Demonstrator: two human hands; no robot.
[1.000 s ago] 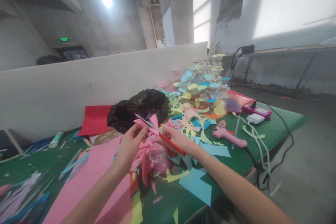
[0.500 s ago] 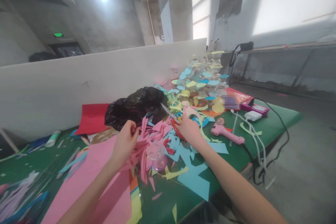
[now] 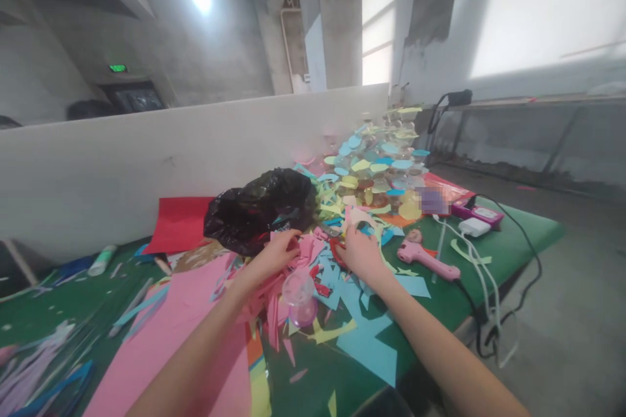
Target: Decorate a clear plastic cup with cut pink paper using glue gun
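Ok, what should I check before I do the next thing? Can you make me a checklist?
1. Scissors close by: ok, the red handles are at the right hand.
2. Firm grip on them: cannot tell, the fingers hide it.
3. Left hand away from the blades: ok, it is over the pink scraps, with a gap between.
4. Tidy work spot: not ok, paper bits and clear cups crowd it.
5. Glue gun cool: cannot tell, so best not to touch its tip.
6. Cords all on the table: not ok, some hang over the edge.
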